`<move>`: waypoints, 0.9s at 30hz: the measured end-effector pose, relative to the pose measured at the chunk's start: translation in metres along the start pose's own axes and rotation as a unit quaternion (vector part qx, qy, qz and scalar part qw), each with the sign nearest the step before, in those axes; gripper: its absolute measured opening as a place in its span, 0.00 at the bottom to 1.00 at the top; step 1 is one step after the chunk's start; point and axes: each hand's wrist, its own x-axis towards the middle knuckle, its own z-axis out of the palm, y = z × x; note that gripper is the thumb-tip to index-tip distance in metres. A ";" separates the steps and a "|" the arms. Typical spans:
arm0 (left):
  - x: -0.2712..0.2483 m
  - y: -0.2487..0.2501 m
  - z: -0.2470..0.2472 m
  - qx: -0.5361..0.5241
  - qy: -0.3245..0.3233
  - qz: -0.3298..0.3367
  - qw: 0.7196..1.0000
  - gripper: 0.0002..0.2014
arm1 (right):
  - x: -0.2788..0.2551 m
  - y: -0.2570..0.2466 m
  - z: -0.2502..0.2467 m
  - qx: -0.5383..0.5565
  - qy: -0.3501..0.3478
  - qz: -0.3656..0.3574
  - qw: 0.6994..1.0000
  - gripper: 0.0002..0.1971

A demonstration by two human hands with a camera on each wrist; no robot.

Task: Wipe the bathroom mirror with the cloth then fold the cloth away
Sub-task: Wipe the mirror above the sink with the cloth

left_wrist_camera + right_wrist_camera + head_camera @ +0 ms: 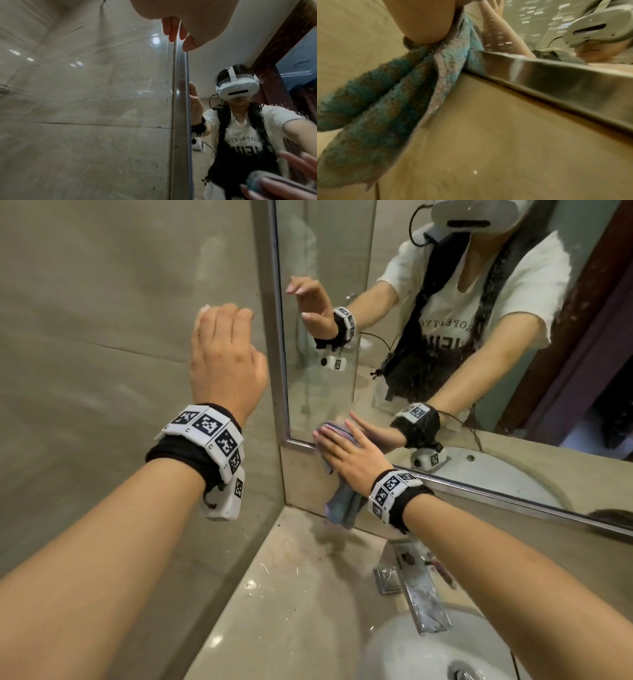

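Note:
The mirror has a metal frame and meets the tiled side wall in a corner. My right hand lies flat with straight fingers and presses the blue and grey cloth against the glass at the mirror's lower left corner. Part of the cloth hangs below the hand, over the frame's bottom bar. In the right wrist view the cloth droops under the palm beside the frame bar. My left hand rests on the side wall, just left of the frame, and holds nothing. Its fingers touch the wall beside the frame.
Below the mirror a beige counter carries a white basin with a chrome faucet over it. The tiled side wall closes off the left. The mirror reflects a person in a white headset and a dark door frame.

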 end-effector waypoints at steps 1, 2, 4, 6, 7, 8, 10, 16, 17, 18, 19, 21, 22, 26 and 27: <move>0.000 0.001 -0.001 -0.004 -0.005 -0.003 1.000 0.20 | -0.012 0.007 -0.001 0.000 0.012 -0.008 1.000 0.26; 0.000 0.003 -0.002 -0.011 -0.011 -0.007 1.000 0.20 | -0.022 0.014 -0.001 0.003 0.024 -0.017 1.000 0.26; -0.002 0.009 -0.003 -0.032 -0.020 -0.019 0.999 0.20 | -0.042 0.028 -0.001 0.009 0.046 -0.029 0.998 0.26; -0.006 0.015 -0.002 -0.051 -0.027 -0.024 0.998 0.20 | -0.061 0.038 0.000 -0.009 0.061 -0.032 0.998 0.26; -0.009 0.018 0.000 -0.060 -0.032 -0.022 0.997 0.20 | -0.070 0.043 0.001 -0.018 0.072 -0.030 0.997 0.26; -0.012 0.022 0.001 -0.068 -0.039 -0.021 0.997 0.20 | -0.079 0.047 0.001 -0.021 0.082 -0.027 0.996 0.26; -0.019 0.027 0.004 -0.082 -0.052 -0.020 0.995 0.20 | -0.098 0.057 0.001 -0.023 0.093 -0.023 0.995 0.26; -0.036 0.042 0.014 -0.108 -0.080 -0.023 0.991 0.20 | -0.160 0.099 0.005 -0.140 0.042 -0.063 0.987 0.28; -0.037 0.043 0.016 -0.114 -0.082 -0.023 0.990 0.20 | -0.167 0.101 0.007 -0.147 0.054 -0.055 0.986 0.28; -0.038 0.045 0.017 -0.120 -0.085 -0.022 0.989 0.20 | -0.173 0.103 0.008 -0.154 0.067 -0.051 0.984 0.28; -0.039 0.047 0.019 -0.126 -0.086 -0.022 0.988 0.20 | -0.176 0.105 0.007 -0.156 0.075 -0.052 0.984 0.27; -0.039 0.050 0.020 -0.137 -0.082 -0.023 0.987 0.20 | -0.178 0.110 0.004 -0.147 0.065 -0.059 0.985 0.26; -0.040 0.051 0.021 -0.141 -0.082 -0.025 0.986 0.19 | -0.176 0.111 0.005 -0.136 0.064 -0.068 0.986 0.26; -0.043 0.053 0.021 -0.144 -0.082 -0.028 0.986 0.19 | -0.159 0.107 0.007 -0.041 0.069 -0.095 0.992 0.27; -0.045 0.052 0.021 -0.140 -0.082 -0.027 0.986 0.19 | -0.149 0.109 0.006 -0.035 0.073 -0.115 0.990 0.28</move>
